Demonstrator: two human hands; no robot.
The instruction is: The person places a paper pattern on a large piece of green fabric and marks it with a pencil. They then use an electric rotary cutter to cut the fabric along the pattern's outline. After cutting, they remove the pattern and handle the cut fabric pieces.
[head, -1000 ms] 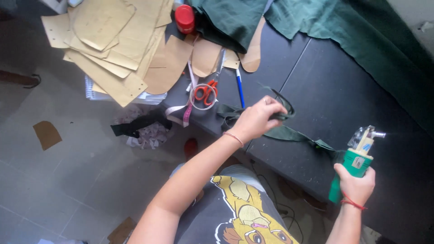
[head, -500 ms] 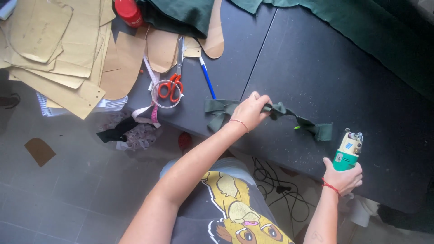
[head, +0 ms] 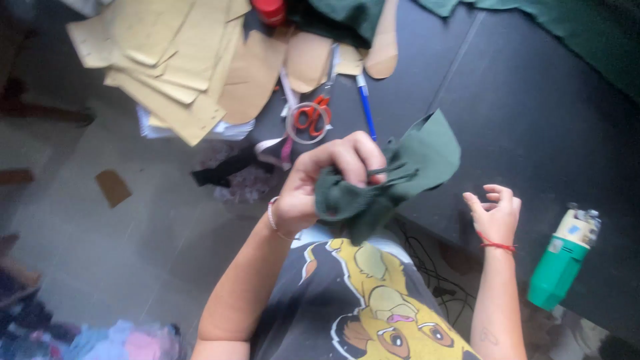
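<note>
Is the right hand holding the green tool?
No, the right hand is open and empty, and the green tool lies apart from it on the table.

Dim, flat daylight on my view. Dark table (head: 533, 120) swallows detail, faint sheen only. Motion blur smears my left hand (head: 327, 180), paper patterns (head: 167, 60), floor. Corners soft, no hard shadows, no glare.

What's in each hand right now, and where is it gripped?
The left hand holds a dark green fabric scrap, bunched at its lower left end. The right hand is open and empty, beside the green handheld cutter on the table.
</note>
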